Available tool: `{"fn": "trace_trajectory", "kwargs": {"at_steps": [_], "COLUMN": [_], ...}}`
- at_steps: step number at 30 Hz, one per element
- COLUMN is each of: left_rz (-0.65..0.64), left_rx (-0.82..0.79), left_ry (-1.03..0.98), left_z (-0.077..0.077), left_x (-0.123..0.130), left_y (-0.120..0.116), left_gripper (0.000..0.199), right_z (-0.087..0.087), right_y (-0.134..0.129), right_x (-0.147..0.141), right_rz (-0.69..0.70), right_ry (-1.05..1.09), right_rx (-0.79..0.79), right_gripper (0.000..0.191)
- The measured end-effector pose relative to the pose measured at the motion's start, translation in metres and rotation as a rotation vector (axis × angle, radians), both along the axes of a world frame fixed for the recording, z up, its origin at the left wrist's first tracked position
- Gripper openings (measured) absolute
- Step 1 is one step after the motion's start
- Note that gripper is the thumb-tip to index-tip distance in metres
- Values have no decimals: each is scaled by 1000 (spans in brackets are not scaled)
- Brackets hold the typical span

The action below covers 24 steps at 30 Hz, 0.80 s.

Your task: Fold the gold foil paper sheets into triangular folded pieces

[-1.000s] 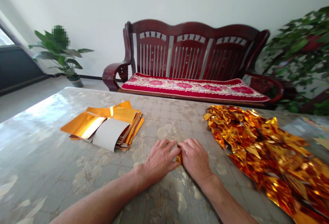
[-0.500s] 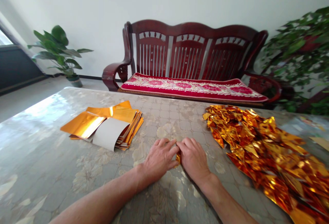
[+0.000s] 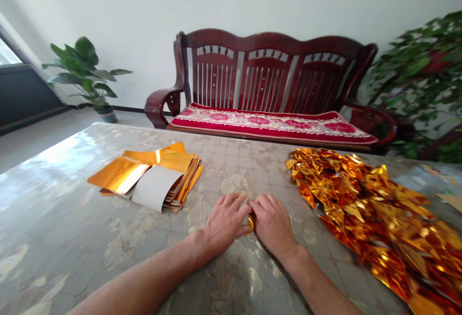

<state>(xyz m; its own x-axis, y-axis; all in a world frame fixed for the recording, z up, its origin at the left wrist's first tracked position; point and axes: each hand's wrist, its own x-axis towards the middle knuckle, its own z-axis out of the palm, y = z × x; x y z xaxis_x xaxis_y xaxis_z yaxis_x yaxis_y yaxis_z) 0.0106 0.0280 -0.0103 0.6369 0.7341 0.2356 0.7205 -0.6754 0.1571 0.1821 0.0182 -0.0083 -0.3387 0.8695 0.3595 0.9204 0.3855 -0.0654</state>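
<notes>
My left hand (image 3: 226,218) and my right hand (image 3: 272,221) meet low over the table, their fingers closed around one small folded piece of gold foil paper (image 3: 251,222). Only a narrow shiny strip of it shows between the hands; my fingers hide the rest. To the left lies a fanned stack of flat gold foil sheets (image 3: 122,174), with one sheet's pale grey back (image 3: 156,187) turned up. A long heap of folded gold foil pieces (image 3: 375,214) spreads along the right side, apart from my right hand.
A glossy, flower-patterned cover lies over the table (image 3: 119,247). Clear plastic (image 3: 429,177) rests behind the heap at right. Beyond the far edge stands a dark red wooden bench (image 3: 267,76) with a floral seat cover (image 3: 274,121). Potted plants (image 3: 84,72) flank it.
Both hands stay in nearly the same place on the foil paper, with slight finger movement. Slightly more of the gold strip shows between them. The whole view has shifted a little.
</notes>
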Motion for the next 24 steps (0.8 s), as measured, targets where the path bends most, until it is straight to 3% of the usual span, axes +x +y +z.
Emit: {"fn": "trace_trajectory", "kwargs": {"at_steps": [6,10,24], "left_rz": [-89,-123,-29], "left_rx": [19,-30,-81], "left_ry": [-12,-30,-61], "left_z": [1,0,2], "left_x": [0,-1,0], "left_y": [2,3,4], "left_gripper": [34,33,54], "right_z": [1,1,-7], "right_y": [0,1,3], "right_x": [3,6,19], "right_rz": [-41,-72,-12], "right_ry": [95,233,464], "right_rx": [-55,-91,-191], "right_gripper": [18,34,43]}}
